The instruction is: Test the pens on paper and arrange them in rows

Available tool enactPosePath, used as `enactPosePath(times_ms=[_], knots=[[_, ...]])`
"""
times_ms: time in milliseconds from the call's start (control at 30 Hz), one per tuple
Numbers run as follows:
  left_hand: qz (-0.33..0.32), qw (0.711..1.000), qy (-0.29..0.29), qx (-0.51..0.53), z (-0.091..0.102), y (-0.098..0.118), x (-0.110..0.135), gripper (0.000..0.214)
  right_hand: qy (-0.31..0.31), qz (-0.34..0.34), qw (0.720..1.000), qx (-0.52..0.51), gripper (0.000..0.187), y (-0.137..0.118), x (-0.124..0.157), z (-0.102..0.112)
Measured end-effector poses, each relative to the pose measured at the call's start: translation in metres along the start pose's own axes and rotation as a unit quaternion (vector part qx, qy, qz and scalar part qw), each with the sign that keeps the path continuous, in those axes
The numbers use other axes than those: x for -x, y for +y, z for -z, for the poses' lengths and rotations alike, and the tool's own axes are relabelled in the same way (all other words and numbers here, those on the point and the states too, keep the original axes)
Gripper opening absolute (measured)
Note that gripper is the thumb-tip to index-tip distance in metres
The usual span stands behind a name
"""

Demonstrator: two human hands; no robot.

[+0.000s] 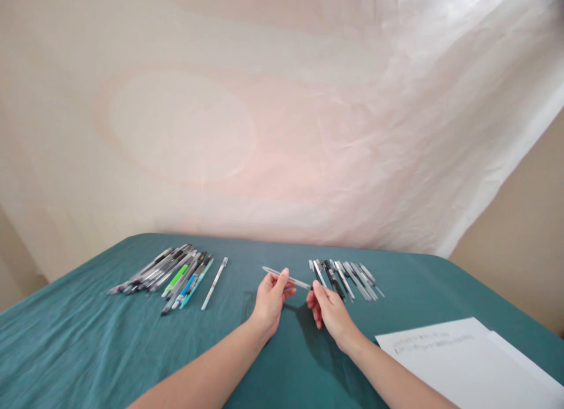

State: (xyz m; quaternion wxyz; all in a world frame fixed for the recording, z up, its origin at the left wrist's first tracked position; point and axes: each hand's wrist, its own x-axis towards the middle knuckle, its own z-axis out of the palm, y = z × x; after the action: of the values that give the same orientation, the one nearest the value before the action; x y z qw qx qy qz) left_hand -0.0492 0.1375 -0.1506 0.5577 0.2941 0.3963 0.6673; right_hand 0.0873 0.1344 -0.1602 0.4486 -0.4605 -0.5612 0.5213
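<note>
My left hand pinches a clear, light-coloured pen near its middle and holds it level just above the teal tablecloth. My right hand pinches the pen's right end, fingers closed around the tip or cap. A row of several grey and black pens lies just beyond my right hand. A larger pile of pens, some green and blue, lies to the left, with one clear pen lying apart beside it.
White sheets of paper with faint lines of writing lie at the right front of the table. A pale wrinkled cloth backdrop hangs behind the table's far edge.
</note>
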Motion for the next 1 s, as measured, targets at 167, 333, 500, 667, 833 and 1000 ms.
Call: enactPosePath(times_ms=[167,333,500,667,833,1000], knots=[[0.001,1.0,0.003,-0.001,0.0002,-0.0005,-0.001,0.032,-0.012,0.008,1.0,-0.004,0.043,0.0,0.0001,0.0024],[0.002,1.0,-0.002,-0.005,0.0022,-0.0026,-0.0026,0.031,-0.022,-0.008,0.999,-0.049,0.044,-0.002,0.0003,0.0035],[0.001,1.0,-0.011,-0.004,0.0034,-0.0027,-0.0022,0.03,-0.02,-0.004,0.999,-0.033,0.042,0.0011,-0.0024,0.0043],[-0.001,1.0,-0.018,-0.007,0.0035,-0.0039,-0.0024,0.029,-0.031,-0.009,0.999,-0.015,0.04,0.0033,-0.0035,0.0056],[-0.005,1.0,-0.009,-0.006,0.0029,-0.0046,-0.0033,0.03,-0.023,0.019,1.0,0.007,0.036,-0.0017,0.0014,0.0044],[-0.001,1.0,-0.001,-0.001,0.0037,-0.0054,-0.0042,0.031,-0.024,-0.012,0.999,-0.036,0.041,-0.0043,0.0,0.0024]])
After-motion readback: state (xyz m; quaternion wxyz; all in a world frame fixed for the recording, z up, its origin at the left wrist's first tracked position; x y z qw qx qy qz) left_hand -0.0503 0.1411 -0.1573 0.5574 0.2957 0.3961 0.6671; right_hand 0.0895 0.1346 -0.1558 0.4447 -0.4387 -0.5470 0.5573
